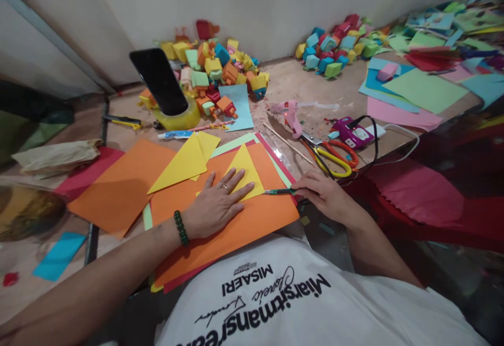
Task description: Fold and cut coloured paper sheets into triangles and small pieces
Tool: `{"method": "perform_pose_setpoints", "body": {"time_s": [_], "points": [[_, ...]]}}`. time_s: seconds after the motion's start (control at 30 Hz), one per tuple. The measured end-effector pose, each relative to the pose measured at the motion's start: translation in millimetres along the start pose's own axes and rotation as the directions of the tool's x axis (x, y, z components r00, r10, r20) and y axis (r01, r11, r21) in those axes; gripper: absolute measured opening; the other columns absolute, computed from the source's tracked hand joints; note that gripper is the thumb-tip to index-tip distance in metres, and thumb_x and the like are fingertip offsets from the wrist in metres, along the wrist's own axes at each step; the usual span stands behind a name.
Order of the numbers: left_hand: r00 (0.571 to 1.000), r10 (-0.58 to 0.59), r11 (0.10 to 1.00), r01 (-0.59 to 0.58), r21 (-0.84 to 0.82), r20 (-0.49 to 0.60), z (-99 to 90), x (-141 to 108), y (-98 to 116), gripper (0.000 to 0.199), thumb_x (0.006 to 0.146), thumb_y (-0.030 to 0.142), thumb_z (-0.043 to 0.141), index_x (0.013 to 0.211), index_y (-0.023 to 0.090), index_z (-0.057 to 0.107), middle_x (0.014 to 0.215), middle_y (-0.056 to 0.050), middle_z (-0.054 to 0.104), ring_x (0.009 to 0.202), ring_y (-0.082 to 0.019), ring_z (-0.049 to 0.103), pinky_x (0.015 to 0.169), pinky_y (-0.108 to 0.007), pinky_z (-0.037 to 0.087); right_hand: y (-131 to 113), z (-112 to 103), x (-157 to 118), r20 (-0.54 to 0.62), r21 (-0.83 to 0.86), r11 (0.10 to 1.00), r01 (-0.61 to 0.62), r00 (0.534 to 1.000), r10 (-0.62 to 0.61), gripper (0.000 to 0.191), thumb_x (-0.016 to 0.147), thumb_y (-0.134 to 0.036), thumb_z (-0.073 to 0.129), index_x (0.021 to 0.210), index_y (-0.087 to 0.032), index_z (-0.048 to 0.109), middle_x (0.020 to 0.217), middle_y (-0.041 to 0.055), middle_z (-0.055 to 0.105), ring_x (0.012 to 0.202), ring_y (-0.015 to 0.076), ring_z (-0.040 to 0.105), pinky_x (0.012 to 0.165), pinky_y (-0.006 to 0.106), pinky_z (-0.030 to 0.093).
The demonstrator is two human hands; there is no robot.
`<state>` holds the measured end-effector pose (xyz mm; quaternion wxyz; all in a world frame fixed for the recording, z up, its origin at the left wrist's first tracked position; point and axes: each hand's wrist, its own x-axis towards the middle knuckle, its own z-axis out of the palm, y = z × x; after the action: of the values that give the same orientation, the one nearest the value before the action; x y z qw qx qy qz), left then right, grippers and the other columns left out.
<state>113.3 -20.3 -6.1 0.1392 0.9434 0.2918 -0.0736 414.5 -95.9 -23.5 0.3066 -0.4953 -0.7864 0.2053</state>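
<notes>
My left hand (220, 201) lies flat with its fingers spread over a yellow paper triangle (248, 170), on top of a large orange sheet (236, 230). My right hand (321, 194) is closed round a thin green pen-like tool (279, 191), whose tip touches the triangle's lower right corner. More yellow folded paper (181, 165) lies just beyond my left hand. Red and pale green sheets show under the orange one.
A phone (159, 81) stands in a yellow tape roll (179, 117). Behind are piles of small paper figures (212, 65). Scissors (334, 159), a pink glue gun (291, 117) and a purple power socket (352, 133) lie at the right, with coloured sheets (427, 88) beyond.
</notes>
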Motion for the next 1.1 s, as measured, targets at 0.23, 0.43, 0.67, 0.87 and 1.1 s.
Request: {"method": "perform_pose_setpoints", "body": {"time_s": [0.23, 0.43, 0.67, 0.87, 1.1], "points": [[0.998, 0.047, 0.999, -0.048, -0.026, -0.039, 3.1, -1, -3, 0.074, 0.090, 0.073, 0.020, 0.153, 0.033, 0.022, 0.162, -0.010, 0.015, 0.148, -0.037, 0.014, 0.112, -0.067, 0.011, -5, 5, 0, 0.005, 0.016, 0.999, -0.031, 0.999, 0.031, 0.021, 0.097, -0.027, 0.047, 0.104, -0.022, 0.067, 0.088, 0.0056, 0.059, 0.081, 0.0180, 0.061, 0.074, 0.033, 0.053], [0.997, 0.058, 0.997, -0.060, -0.045, -0.046, 4.3, -1, -5, 0.082, 0.085, 0.078, 0.022, 0.153, 0.032, 0.022, 0.162, -0.012, 0.014, 0.148, -0.039, 0.013, 0.111, -0.069, 0.009, -10, 9, 1, -0.019, -0.013, 1.000, -0.021, 1.000, 0.021, 0.021, 0.097, -0.025, 0.047, 0.103, -0.024, 0.067, 0.088, 0.0059, 0.061, 0.080, 0.0187, 0.061, 0.072, 0.034, 0.053], [0.999, 0.045, 0.998, -0.046, -0.041, -0.031, 1.6, 0, -2, 0.084, 0.084, 0.079, 0.020, 0.153, 0.031, 0.022, 0.162, -0.012, 0.014, 0.148, -0.038, 0.014, 0.112, -0.068, 0.009, -16, 10, 2, -0.041, -0.010, 1.000, 0.020, 0.999, -0.020, 0.020, 0.096, -0.023, 0.048, 0.103, -0.022, 0.067, 0.088, 0.0054, 0.056, 0.080, 0.0168, 0.060, 0.070, 0.030, 0.053], [0.998, 0.046, 0.999, -0.047, -0.023, -0.048, 8.3, -1, -5, 0.082, 0.085, 0.078, 0.022, 0.153, 0.032, 0.021, 0.162, -0.012, 0.014, 0.148, -0.037, 0.013, 0.112, -0.067, 0.009, -15, 13, 2, -0.037, -0.002, 0.999, 0.054, 0.998, -0.054, 0.021, 0.097, -0.021, 0.047, 0.105, -0.021, 0.066, 0.088, 0.0049, 0.053, 0.079, 0.0156, 0.058, 0.068, 0.029, 0.053], [0.998, 0.025, 0.999, -0.026, -0.023, -0.056, 7.7, 16, 7, 0.083, 0.086, 0.078, 0.023, 0.153, 0.029, 0.021, 0.162, -0.014, 0.014, 0.148, -0.037, 0.012, 0.111, -0.068, 0.011, -7, 10, 5, -0.091, -0.082, 0.996, 0.038, 0.995, -0.045, 0.017, 0.094, -0.019, 0.051, 0.102, -0.022, 0.066, 0.086, 0.0046, 0.054, 0.081, 0.0179, 0.059, 0.069, 0.032, 0.053]]}}
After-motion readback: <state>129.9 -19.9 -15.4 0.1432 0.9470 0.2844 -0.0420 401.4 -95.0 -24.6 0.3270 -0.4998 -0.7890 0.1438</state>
